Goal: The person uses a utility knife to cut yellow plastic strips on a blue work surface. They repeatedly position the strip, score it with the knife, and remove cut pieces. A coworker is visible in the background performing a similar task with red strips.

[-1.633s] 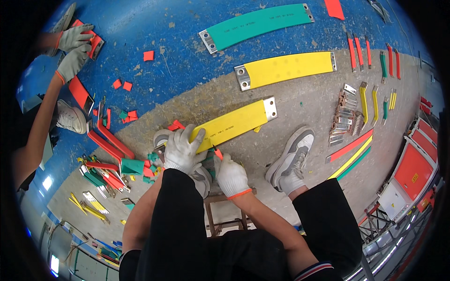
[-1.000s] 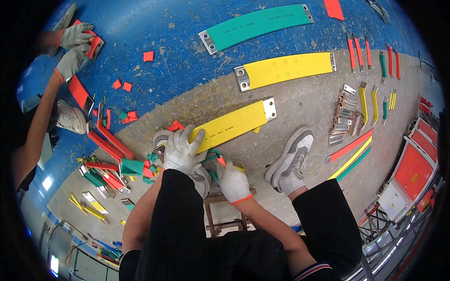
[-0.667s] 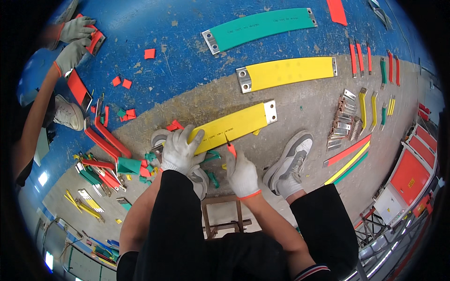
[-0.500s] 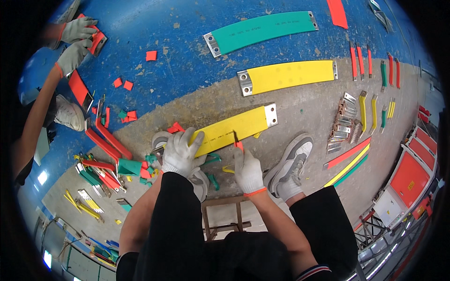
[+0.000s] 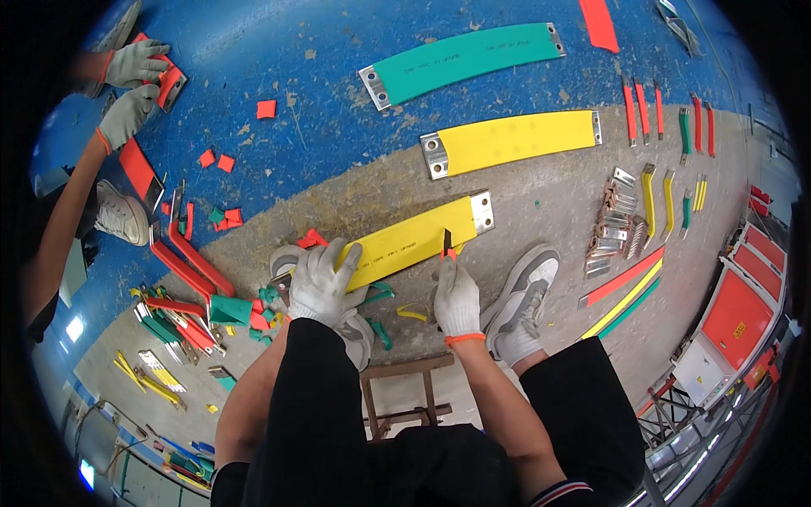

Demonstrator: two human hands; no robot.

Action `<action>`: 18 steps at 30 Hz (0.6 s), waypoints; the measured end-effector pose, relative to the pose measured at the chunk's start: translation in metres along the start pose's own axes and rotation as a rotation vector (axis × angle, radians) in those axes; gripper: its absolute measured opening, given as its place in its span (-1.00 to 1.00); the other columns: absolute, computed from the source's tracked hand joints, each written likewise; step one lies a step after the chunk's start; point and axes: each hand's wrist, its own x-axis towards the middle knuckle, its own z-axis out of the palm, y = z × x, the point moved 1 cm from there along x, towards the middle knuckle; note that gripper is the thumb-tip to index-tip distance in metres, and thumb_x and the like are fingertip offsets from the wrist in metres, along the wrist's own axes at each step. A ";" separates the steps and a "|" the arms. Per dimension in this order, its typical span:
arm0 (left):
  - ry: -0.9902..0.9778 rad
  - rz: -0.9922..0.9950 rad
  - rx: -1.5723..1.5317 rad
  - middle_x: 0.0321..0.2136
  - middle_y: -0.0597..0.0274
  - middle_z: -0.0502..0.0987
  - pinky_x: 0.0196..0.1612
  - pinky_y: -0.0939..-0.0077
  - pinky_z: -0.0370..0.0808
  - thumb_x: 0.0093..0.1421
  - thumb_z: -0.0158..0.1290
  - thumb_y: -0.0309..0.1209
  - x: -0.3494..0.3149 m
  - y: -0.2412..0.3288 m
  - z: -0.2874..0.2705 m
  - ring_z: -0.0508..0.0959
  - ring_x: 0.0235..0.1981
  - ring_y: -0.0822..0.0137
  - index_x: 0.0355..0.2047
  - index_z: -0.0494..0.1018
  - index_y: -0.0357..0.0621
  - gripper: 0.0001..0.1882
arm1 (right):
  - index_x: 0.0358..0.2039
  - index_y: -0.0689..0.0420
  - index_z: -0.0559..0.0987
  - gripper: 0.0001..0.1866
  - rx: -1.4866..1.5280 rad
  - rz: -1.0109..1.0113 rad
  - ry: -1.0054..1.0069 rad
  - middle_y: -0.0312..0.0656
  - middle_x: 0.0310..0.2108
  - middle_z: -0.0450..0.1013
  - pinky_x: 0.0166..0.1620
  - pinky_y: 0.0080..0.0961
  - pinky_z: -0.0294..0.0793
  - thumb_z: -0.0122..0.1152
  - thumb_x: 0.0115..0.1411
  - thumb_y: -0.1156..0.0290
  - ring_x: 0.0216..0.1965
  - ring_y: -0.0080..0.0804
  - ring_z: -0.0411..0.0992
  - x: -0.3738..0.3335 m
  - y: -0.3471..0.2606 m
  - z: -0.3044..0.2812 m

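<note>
My left hand [image 5: 319, 280], in a white work glove, grips the near-left end of a yellow-sleeved flat metal bar [image 5: 397, 245]. The bar slants up to the right over my feet, and its bare silver end [image 5: 482, 211] with holes shows at the far right. My gloved right hand [image 5: 458, 300] is closed round a utility knife [image 5: 448, 242] with an orange-red handle. The dark blade lies over the yellow sleeve near its right end; whether it cuts in, I cannot tell. A thin yellow strip [image 5: 411, 313] lies below the bar, beside green scraps [image 5: 383, 291].
Beyond lie a second yellow bar [image 5: 519, 142] and a green bar [image 5: 469, 61]. Sleeved bars [image 5: 182, 321] and scraps are piled at left; bare metal pieces [image 5: 610, 224] lie at right. A co-worker's gloved hands [image 5: 131, 110] hold a red piece at upper left. A wooden stool [image 5: 405, 369] stands below.
The knife and my right hand have moved right along the sleeve, toward the bare silver end. My left hand keeps its grip on the bar. The whole view has shifted slightly.
</note>
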 end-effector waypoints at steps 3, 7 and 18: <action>-0.005 -0.002 0.011 0.15 0.02 0.43 0.14 -0.01 0.42 -0.14 0.45 -0.17 0.000 0.000 0.000 0.49 0.01 -0.05 0.24 0.38 0.00 -0.11 | -0.26 0.32 0.57 -0.45 -0.010 0.018 -0.009 0.25 -0.39 0.53 -0.14 -0.03 0.49 -0.15 0.51 0.05 -0.28 0.30 0.53 0.001 0.001 0.000; -0.001 0.001 0.019 0.15 0.03 0.43 0.14 -0.03 0.42 -0.15 0.46 -0.17 -0.001 -0.001 0.001 0.49 0.02 -0.04 0.24 0.38 0.01 -0.11 | -0.23 0.36 0.59 -0.41 -0.022 0.063 -0.029 0.24 -0.34 0.55 -0.08 -0.10 0.48 -0.18 0.51 0.04 -0.23 0.22 0.55 0.000 -0.003 0.001; 0.018 0.007 -0.010 0.12 0.03 0.44 0.09 -0.03 0.43 -0.15 0.44 -0.18 -0.001 -0.003 0.003 0.50 0.00 -0.04 0.25 0.35 -0.03 -0.09 | -0.33 0.38 0.52 -0.44 0.250 0.315 -0.117 0.13 -0.50 0.49 -0.24 -0.10 0.48 -0.20 0.52 0.10 -0.37 0.11 0.55 0.010 -0.009 0.017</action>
